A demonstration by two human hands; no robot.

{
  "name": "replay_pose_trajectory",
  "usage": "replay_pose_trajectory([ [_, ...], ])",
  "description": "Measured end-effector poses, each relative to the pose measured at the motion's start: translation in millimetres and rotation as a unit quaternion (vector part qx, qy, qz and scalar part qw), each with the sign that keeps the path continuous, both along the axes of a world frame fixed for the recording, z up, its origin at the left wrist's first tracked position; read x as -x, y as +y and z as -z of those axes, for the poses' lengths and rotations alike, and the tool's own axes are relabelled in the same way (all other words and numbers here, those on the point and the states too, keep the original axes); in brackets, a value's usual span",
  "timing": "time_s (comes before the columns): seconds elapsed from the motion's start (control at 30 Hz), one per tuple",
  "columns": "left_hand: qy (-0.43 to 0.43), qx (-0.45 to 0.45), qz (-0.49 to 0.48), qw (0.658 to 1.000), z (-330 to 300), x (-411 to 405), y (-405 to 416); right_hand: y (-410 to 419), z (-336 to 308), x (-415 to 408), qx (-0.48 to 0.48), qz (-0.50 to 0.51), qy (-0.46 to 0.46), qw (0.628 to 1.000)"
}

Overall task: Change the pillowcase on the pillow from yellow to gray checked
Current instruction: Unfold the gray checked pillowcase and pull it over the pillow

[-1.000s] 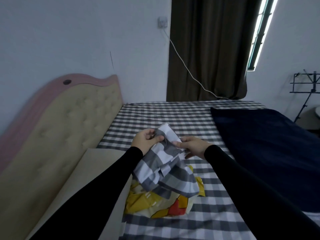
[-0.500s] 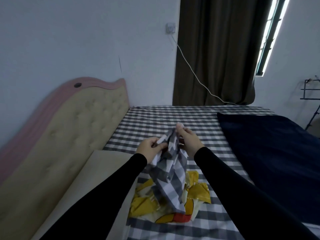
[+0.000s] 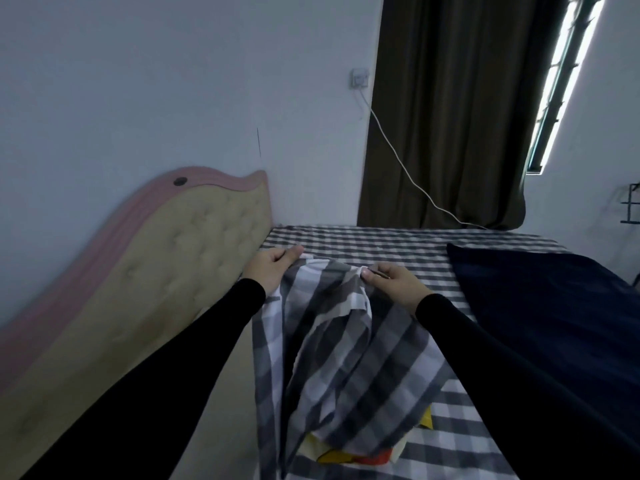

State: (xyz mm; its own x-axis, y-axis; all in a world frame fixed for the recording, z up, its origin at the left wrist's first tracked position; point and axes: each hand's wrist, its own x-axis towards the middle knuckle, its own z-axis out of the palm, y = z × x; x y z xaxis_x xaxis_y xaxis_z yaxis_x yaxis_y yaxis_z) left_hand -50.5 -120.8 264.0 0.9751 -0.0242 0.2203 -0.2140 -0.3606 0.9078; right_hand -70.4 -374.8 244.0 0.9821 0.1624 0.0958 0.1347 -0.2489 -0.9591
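The gray checked pillowcase [image 3: 332,358] hangs spread between my two hands above the bed. My left hand [image 3: 272,270] pinches its upper left edge. My right hand [image 3: 389,280] pinches the upper edge near the middle. Under the hanging cloth, the yellow pillowcase [image 3: 349,455] with red and orange print lies crumpled on the sheet, mostly hidden. The bare cream pillow [image 3: 239,393] lies at the left beside the headboard, largely behind my left arm.
The bed has a gray checked sheet [image 3: 381,244]. A dark blue blanket [image 3: 540,306] covers its right side. A tufted cream and pink headboard [image 3: 156,265] stands at the left. A dark curtain [image 3: 450,109], a wall socket with a white cable [image 3: 398,157] lie beyond.
My hands have moved apart and lifted, opening the bunched gray checked pillowcase into a wide hanging sheet. It now covers most of the yellow pillowcase.
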Motion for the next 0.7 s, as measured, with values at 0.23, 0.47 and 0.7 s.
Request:
replay_pose_trajectory([
  [0.23,-0.026,-0.033,-0.090,0.995,-9,8,10,20,-24,-3,0.025,0.017,-0.016,0.999],
  [0.47,-0.135,-0.035,0.077,0.987,-1,32,-13,39,-43,-18,0.057,0.117,-0.114,0.985],
  [0.7,-0.050,-0.139,0.077,0.986,3,29,-34,40,-53,-12,0.108,0.105,-0.106,0.983],
])
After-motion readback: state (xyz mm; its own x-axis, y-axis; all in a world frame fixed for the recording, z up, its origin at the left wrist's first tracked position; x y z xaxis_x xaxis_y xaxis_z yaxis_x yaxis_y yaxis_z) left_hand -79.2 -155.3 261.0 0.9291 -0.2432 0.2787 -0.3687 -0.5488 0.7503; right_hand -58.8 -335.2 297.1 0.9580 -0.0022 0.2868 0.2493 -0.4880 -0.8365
